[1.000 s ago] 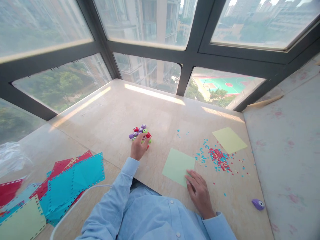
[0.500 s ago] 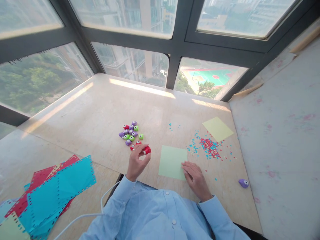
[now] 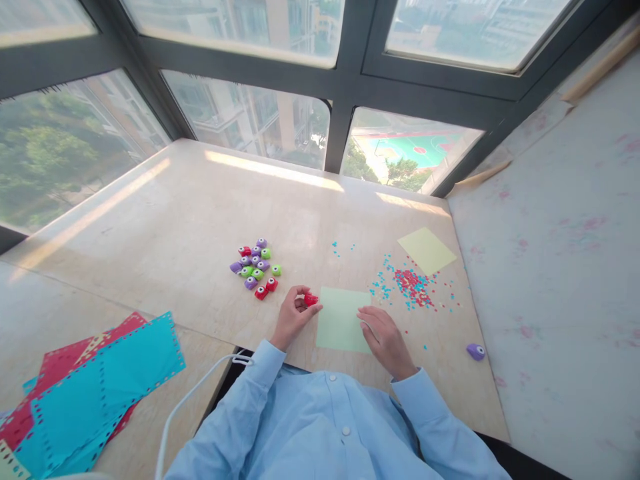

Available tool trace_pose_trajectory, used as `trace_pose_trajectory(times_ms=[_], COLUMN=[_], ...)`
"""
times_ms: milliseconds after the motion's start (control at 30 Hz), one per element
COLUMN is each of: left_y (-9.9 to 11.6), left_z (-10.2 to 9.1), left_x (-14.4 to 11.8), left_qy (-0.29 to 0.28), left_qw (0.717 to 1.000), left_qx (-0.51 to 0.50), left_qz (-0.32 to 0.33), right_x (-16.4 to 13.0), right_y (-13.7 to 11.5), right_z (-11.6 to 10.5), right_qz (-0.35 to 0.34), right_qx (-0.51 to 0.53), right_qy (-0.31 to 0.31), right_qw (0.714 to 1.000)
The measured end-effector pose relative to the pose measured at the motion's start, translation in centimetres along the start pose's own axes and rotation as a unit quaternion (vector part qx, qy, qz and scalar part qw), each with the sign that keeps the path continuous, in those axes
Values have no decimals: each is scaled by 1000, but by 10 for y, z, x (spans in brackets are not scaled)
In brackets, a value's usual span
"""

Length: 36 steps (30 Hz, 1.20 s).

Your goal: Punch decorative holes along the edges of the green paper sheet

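A small red craft punch (image 3: 311,300) is held between the thumb and fingers of my left hand (image 3: 294,317), close to the left edge of a sheet of pale green paper (image 3: 340,327). On the sheet's right edge rest the fingertips of my right hand (image 3: 384,337), fingers stretched and thumb apart. To the left, several more punches in red, purple and green (image 3: 257,265) are grouped on the table. Red and blue paper confetti (image 3: 414,289) lies scattered beyond my right hand.
A pale yellow sheet (image 3: 427,250) lies beyond the confetti. One purple punch (image 3: 475,351) sits near the wall at right. Blue and red papers with punched edges (image 3: 107,387) overlap at left. A white cable (image 3: 187,393) runs by my left sleeve. Windows border the table's (image 3: 200,220) far side.
My left hand has moved right with the red punch, from beside the group of punches to the green sheet's left edge. My right hand stays at its right edge. The view has shifted slightly.
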<state>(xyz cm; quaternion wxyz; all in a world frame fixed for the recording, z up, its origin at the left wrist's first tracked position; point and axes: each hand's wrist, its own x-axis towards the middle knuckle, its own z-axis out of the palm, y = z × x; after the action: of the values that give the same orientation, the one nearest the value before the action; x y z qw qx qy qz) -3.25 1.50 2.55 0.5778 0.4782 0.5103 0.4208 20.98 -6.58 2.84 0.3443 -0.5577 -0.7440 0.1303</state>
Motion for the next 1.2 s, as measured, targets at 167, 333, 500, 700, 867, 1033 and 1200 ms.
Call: trace_pose_trajectory(times_ms=[167,333,500,700,867,1033,1200], left_y=[-2,-1,5,8,9,12,12], left_z=[-3,-9,-12,-12,-12,-14,-16], left_x=[3,4,10,15,12,12,17], left_qy=[-13,-38,-65,-106,-112,-84,-88], left_qw=[998,997,994,990,989,987,984], left_qx=[-56,-55,-53,-47,-32,-81,-80], left_qz=[-19,-29,-63,-80,-92,-110,-133], right_x=[5,7,6,14,20,15,13], right_y=[-4,-5,-1,10,14,15,22], right_z=[4,2,3,9,11,15,20], right_qz=[6,2,-22,7,14,12,26], right_qx=[6,0,-24,-52,-45,-40,-51], right_qy=[-37,-83,-126,-100,-93,-100,-78], right_qw=[999,997,991,994,995,994,995])
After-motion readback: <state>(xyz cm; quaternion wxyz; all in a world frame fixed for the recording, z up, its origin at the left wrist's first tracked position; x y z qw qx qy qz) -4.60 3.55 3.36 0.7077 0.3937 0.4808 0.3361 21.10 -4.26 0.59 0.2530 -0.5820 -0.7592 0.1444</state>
